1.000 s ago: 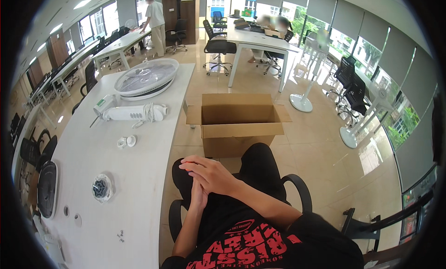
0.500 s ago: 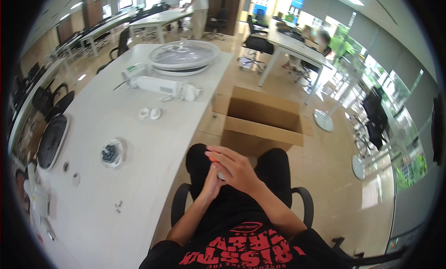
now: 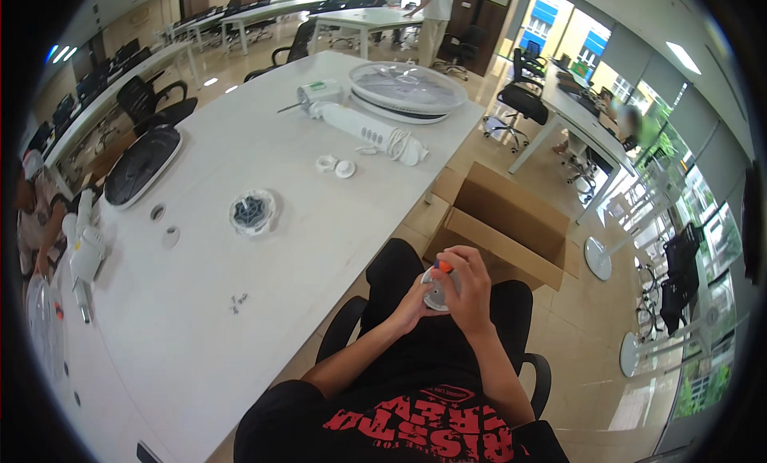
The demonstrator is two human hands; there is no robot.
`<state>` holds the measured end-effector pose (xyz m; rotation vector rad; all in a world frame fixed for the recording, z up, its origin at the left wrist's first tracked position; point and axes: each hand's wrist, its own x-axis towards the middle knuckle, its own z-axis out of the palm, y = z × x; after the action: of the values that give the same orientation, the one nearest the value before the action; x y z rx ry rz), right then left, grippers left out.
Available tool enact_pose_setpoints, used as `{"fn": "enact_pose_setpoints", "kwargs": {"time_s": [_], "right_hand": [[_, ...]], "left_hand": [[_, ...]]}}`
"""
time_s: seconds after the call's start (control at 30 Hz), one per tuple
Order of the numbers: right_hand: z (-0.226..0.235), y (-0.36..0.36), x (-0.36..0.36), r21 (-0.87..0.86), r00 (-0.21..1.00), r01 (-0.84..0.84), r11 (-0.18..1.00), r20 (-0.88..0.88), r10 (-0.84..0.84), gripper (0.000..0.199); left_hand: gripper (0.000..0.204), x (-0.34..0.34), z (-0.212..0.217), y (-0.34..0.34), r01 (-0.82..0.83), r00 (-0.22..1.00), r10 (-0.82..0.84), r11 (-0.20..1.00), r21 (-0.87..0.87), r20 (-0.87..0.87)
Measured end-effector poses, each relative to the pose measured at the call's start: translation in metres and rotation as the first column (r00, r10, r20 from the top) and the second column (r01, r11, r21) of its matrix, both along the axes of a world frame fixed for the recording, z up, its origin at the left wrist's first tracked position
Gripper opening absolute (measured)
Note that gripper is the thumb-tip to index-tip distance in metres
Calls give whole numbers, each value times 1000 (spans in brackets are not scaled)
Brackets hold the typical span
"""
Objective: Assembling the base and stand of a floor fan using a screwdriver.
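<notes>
Above my lap, my left hand point(image 3: 410, 306) is closed around a small round white part point(image 3: 436, 297) with a grey face and a hole near its middle. My right hand point(image 3: 470, 287) is closed on an orange and dark blue tool handle point(image 3: 443, 266), which looks like a screwdriver's. Its fingers cover most of the handle and overlap the white part. Any shaft or tip is hidden. To the left, on the white table point(image 3: 319, 231), lie several small screws point(image 3: 238, 303) and a dark ribbed disc point(image 3: 252, 212) in clear plastic wrap.
Farther along the table are two white caps point(image 3: 345, 169), a white fan column point(image 3: 363, 131) and round fan grilles point(image 3: 407, 91). A dark oval part point(image 3: 142, 166) lies at the left. An open cardboard box point(image 3: 507, 223) stands beyond my knees. Another person point(image 3: 36, 211) is at the left edge.
The view has swung left, so everything sits farther right. My hands have turned, and the round white part and orange handle now show more between them.
</notes>
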<state>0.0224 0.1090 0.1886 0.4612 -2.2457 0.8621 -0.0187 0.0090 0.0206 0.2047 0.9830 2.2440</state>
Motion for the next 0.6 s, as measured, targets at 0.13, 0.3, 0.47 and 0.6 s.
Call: {"fn": "enact_pose_setpoints", "kwargs": {"time_s": [0.13,0.3,0.47,0.6], "right_hand": [[8,1,3,14,997,-69,998,48,68,26],[8,2,3,-47,978,-118,992,170,125,29],[2,-4,-4,-32,990,-98,995,102,101,29],[-7,-5,-5,-65,993,-29,997,109,36,29]], "left_hand": [[57,-3,-4,2,-22,1000,23,1000,21,-6],[58,-6,4,0,32,998,-31,999,27,-49],[53,-7,-2,-1,-2,1000,3,1000,30,-9],[59,-7,1,-4,23,1000,-23,1000,6,-19]]}}
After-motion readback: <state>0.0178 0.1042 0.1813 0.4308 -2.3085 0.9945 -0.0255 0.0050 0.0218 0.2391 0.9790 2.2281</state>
